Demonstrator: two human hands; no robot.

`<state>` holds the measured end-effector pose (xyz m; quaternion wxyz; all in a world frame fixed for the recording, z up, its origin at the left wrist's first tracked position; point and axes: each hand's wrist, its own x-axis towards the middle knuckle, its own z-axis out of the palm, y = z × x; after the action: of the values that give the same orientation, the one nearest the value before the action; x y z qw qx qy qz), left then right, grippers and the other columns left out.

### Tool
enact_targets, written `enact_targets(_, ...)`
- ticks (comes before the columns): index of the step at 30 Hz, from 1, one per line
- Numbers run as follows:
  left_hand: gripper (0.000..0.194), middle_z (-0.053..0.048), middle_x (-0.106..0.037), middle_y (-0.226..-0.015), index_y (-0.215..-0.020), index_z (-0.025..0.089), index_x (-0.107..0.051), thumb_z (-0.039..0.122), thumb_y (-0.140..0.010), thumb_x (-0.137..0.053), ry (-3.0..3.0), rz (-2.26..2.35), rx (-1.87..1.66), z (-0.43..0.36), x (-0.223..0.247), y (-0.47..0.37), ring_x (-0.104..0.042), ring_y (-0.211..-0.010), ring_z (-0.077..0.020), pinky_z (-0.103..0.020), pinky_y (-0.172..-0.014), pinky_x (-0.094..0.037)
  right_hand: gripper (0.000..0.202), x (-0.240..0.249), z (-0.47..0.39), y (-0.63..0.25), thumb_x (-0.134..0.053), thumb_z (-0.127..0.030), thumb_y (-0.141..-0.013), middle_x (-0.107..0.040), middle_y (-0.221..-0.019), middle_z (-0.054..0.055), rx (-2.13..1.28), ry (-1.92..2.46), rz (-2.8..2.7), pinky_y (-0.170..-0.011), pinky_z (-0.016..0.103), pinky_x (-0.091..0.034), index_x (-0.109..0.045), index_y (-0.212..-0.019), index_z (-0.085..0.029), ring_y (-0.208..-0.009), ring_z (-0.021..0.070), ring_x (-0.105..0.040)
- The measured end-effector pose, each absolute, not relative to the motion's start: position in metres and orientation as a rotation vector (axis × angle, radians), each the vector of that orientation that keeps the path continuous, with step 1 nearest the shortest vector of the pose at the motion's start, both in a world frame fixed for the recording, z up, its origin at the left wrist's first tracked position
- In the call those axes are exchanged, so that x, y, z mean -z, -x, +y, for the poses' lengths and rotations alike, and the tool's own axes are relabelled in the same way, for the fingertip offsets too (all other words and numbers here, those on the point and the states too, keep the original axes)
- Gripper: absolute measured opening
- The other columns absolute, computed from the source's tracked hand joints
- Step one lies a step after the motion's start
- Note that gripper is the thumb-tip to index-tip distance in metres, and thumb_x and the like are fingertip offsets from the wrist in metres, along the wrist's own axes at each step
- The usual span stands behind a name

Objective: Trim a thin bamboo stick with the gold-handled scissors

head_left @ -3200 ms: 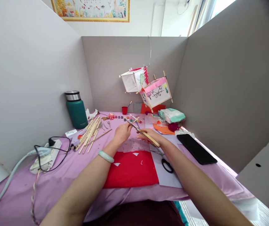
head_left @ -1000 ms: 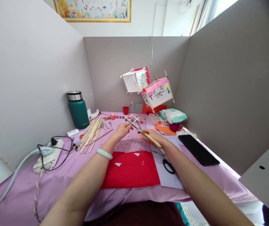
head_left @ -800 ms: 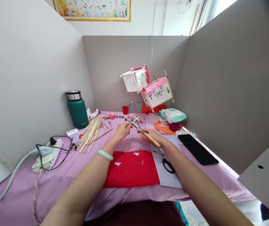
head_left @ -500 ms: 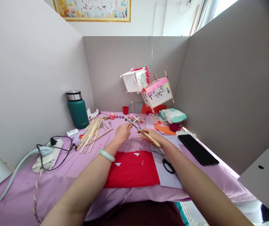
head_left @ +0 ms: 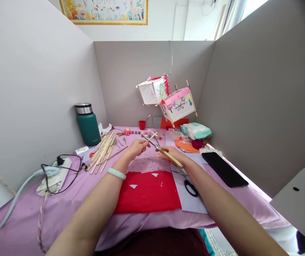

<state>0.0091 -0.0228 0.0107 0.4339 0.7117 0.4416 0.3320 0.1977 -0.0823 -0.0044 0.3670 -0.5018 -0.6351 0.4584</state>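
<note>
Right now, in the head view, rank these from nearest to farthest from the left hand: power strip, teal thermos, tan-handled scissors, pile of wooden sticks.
1. Tan-handled scissors: in the right hand, blades by the left hand.
2. Pile of wooden sticks: to its left.
3. Teal thermos: farther left, standing upright.
4. Power strip: far left, nearer the wearer.

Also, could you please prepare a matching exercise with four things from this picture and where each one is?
1. tan-handled scissors
2. green bottle
3. red sheet
4. pink-edged lantern

A. beneath small white scraps
B. hanging before the back panel
C. in the right hand
D. upright near the left panel

Pairs: 1-C, 2-D, 3-A, 4-B
</note>
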Motion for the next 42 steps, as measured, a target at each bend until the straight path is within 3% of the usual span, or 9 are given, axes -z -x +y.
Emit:
enact_targets(6,0.03,-0.004,-0.061,-0.064,-0.081,0.016,-0.064,0.035,-0.084,-0.041,-2.309,1.445,-1.013,-0.022,-0.001,-0.016,-0.055,-0.063,-0.0138,-0.023,-0.061,-0.037,0.047,0.005,-0.082,-0.196,-0.072,-0.04,-0.062,-0.056,-0.07,-0.001,-1.119,1.305,-1.592,-0.04,0.017,-0.026,-0.062,-0.101,-0.017,-0.047,0.0042,-0.037)
enact_targets(10,0.031,-0.008,-0.067,-0.085,-0.099,0.019,-0.06,0.039,-0.087,-0.04,-2.437,1.588,-1.007,-0.027,0.003,-0.019,-0.061,-0.079,-0.0185,-0.025,-0.068,-0.039,0.046,0.003,-0.084,-0.195,-0.072,-0.039,-0.062,-0.056,-0.07,0.0,-1.111,1.31,-1.592,-0.04,0.017,-0.026,-0.061,-0.101,-0.016,-0.047,0.004,-0.036)
enact_targets(16,0.039,-0.011,-0.067,-0.087,-0.098,0.018,-0.061,0.039,-0.09,-0.029,-2.462,1.688,-0.902,-0.029,0.003,-0.02,-0.061,-0.081,-0.0204,-0.028,-0.07,-0.04,0.045,0.0,-0.086,-0.193,-0.072,-0.039,-0.062,-0.055,-0.069,-0.001,-1.109,1.332,-1.59,-0.039,0.016,-0.027,-0.062,-0.1,-0.016,-0.047,0.0045,-0.037)
enact_targets(24,0.031,-0.001,-0.053,-0.057,-0.071,0.015,-0.063,0.031,-0.083,-0.039,-2.131,1.346,-0.922,-0.019,-0.008,-0.016,-0.049,-0.056,-0.0115,-0.022,-0.055,-0.035,0.046,0.003,-0.085,-0.196,-0.072,-0.038,-0.062,-0.052,-0.064,-0.002,-1.149,1.31,-1.605,-0.041,0.017,-0.026,-0.062,-0.101,-0.016,-0.046,0.0046,-0.037)
enact_targets(28,0.033,0.007,-0.028,-0.044,-0.08,0.015,-0.06,0.039,-0.083,-0.038,-1.81,1.167,-0.778,-0.026,-0.017,-0.008,-0.022,-0.036,-0.0061,-0.02,-0.041,-0.02,0.047,0.003,-0.086,-0.198,-0.071,-0.038,-0.063,-0.047,-0.06,-0.004,-1.179,1.262,-1.639,-0.041,0.017,-0.024,-0.06,-0.103,-0.015,-0.045,0.004,-0.035)
enact_targets(31,0.034,0.009,-0.021,-0.044,-0.085,0.014,-0.058,0.041,-0.084,-0.037,-1.738,1.071,-0.739,-0.028,-0.017,-0.006,-0.016,-0.035,-0.0052,-0.02,-0.04,-0.015,0.047,0.001,-0.087,-0.198,-0.072,-0.038,-0.063,-0.046,-0.058,-0.005,-1.185,1.255,-1.65,-0.04,0.017,-0.024,-0.06,-0.102,-0.016,-0.045,0.0039,-0.034)
enact_targets(35,0.033,0.003,-0.042,-0.046,-0.078,0.014,-0.061,0.036,-0.084,-0.038,-1.995,1.206,-0.879,-0.024,-0.01,-0.01,-0.036,-0.041,-0.0075,-0.02,-0.046,-0.028,0.048,0.002,-0.086,-0.197,-0.071,-0.039,-0.064,-0.05,-0.061,-0.004,-1.181,1.283,-1.625,-0.039,0.017,-0.025,-0.059,-0.103,-0.015,-0.044,0.0039,-0.035)
enact_targets(38,0.027,-0.004,-0.061,-0.066,-0.081,0.015,-0.063,0.033,-0.083,-0.042,-2.302,1.364,-1.001,-0.023,-0.004,-0.015,-0.054,-0.062,-0.0125,-0.022,-0.06,-0.037,0.047,0.002,-0.085,-0.196,-0.072,-0.039,-0.063,-0.054,-0.066,-0.002,-1.154,1.301,-1.586,-0.039,0.016,-0.025,-0.06,-0.102,-0.016,-0.045,0.0037,-0.036)
enact_targets(42,0.031,-0.008,-0.067,-0.086,-0.098,0.019,-0.062,0.036,-0.087,-0.039,-2.427,1.541,-1.007,-0.026,0.002,-0.018,-0.06,-0.077,-0.0169,-0.025,-0.069,-0.039,0.045,-0.001,-0.087,-0.195,-0.072,-0.038,-0.062,-0.053,-0.063,-0.002,-1.172,1.309,-1.592,-0.039,0.016,-0.025,-0.061,-0.1,-0.015,-0.045,0.0038,-0.036)
